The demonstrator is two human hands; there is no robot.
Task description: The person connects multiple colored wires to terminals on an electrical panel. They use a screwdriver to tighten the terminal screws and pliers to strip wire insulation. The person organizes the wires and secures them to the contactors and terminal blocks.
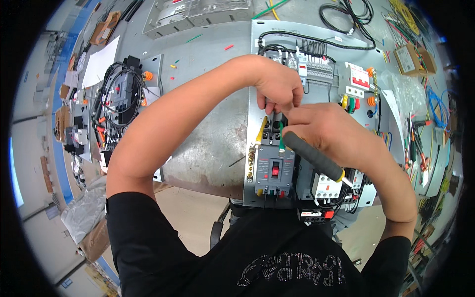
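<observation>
My left hand is closed, its fingertips bent down at the wires above a grey moulded-case circuit breaker with a red toggle. What those fingertips pinch is hidden. Close against them, my right hand curls its fingers at the same spot. A screwdriver with a dark grey and yellow handle is tucked in my right hand, slanting down to the right over a white contactor. A yellow-sleeved cable lug and a green-sleeved one stand at the breaker's upper terminals.
The parts sit on a metal mounting plate with a terminal row and a red-and-white switch toward the back. Another wired panel lies at left. Black cable, a cardboard box and hand tools lie around.
</observation>
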